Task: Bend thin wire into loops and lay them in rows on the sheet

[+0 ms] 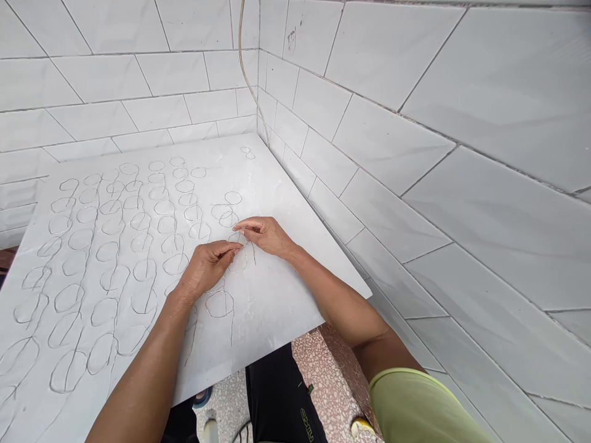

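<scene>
A large white slab (286,184) lies flat in a tiled corner, covered with several thin wire loops (138,221) laid in rows. My left hand (207,264) rests on the slab near its front right, fingers pinched together on a thin wire loop (237,237). My right hand (265,235) meets it from the right, its fingertips also pinched on the same wire. Another loop with long tails (220,304) lies just in front of my left hand.
White tiled walls (415,154) close in behind and on the right of the slab. A thin cable (247,74) hangs down the corner. Below the slab's front edge I see speckled terrazzo floor (323,381) and my dark trousers (277,400).
</scene>
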